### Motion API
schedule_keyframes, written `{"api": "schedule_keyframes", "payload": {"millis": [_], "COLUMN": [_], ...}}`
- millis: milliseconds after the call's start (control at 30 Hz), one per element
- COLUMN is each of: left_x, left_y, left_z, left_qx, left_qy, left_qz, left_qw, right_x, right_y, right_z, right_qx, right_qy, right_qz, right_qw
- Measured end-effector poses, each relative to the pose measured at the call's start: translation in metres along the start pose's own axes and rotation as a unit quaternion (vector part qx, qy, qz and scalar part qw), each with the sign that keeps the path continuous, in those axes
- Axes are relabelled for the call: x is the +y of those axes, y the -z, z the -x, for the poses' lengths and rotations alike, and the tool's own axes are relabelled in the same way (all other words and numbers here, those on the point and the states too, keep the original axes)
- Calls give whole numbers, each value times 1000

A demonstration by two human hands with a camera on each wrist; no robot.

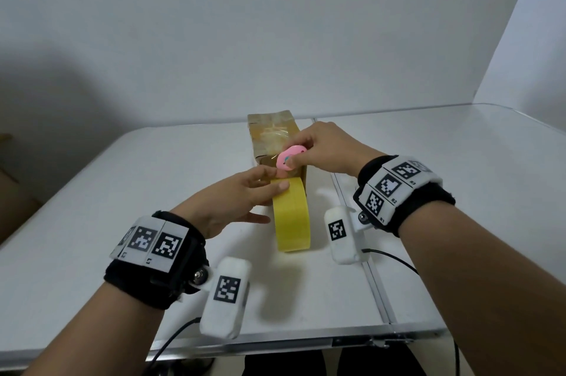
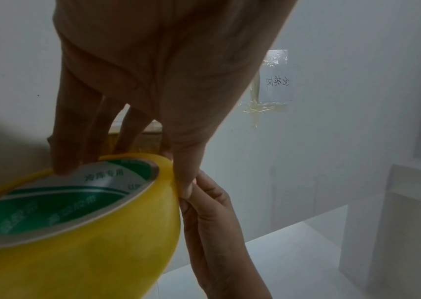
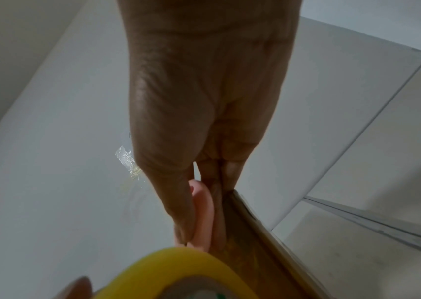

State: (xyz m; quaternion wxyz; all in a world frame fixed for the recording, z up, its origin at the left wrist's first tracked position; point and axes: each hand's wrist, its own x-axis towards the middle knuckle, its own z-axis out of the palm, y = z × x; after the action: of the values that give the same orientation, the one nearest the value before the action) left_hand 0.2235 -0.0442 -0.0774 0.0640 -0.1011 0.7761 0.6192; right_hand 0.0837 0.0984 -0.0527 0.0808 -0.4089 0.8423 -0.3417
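A yellow tape roll [image 1: 292, 216] stands on edge on the white table [image 1: 428, 161], just in front of a taped cardboard box [image 1: 272, 133]. My left hand [image 1: 274, 189] grips the roll at its top: fingers lie on its side face near the core [image 2: 63, 161] and the thumb [image 2: 186, 178] presses on the outer surface. My right hand [image 1: 298, 155] pinches a small pink cutter [image 1: 289, 158] between thumb and fingers, at the box's near top edge. In the right wrist view the pink cutter [image 3: 202, 212] sits beside the box [image 3: 263, 252], just above the roll [image 3: 191, 261]. Its blade is hidden.
The table has a seam [image 1: 352, 222] running front to back right of the roll. White walls close off the back and right. A taped paper note [image 2: 278, 85] hangs on the wall. Brown cardboard [image 1: 12, 192] shows past the table's left edge.
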Motion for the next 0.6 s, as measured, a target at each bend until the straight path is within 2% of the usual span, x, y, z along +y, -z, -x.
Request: {"api": "schedule_keyframes", "payload": {"millis": [300,467,600], "left_x": [-9,-15,-14], "left_y": [-11,-18,-15], "left_z": [0,1,1], "left_qx": [-11,-2,3], "left_qy": [3,-24,-17], "left_qz": [89,99,104], "left_qw": [996,995,994], "right_x": [-3,-6,-7], "right_y": [-2,-3,-4], "right_z": [0,1,2], "right_qx": [-3,6,8], "right_qy": [3,7,9], "right_qz": [21,29,34], "right_qw": [1000,1000,999]}}
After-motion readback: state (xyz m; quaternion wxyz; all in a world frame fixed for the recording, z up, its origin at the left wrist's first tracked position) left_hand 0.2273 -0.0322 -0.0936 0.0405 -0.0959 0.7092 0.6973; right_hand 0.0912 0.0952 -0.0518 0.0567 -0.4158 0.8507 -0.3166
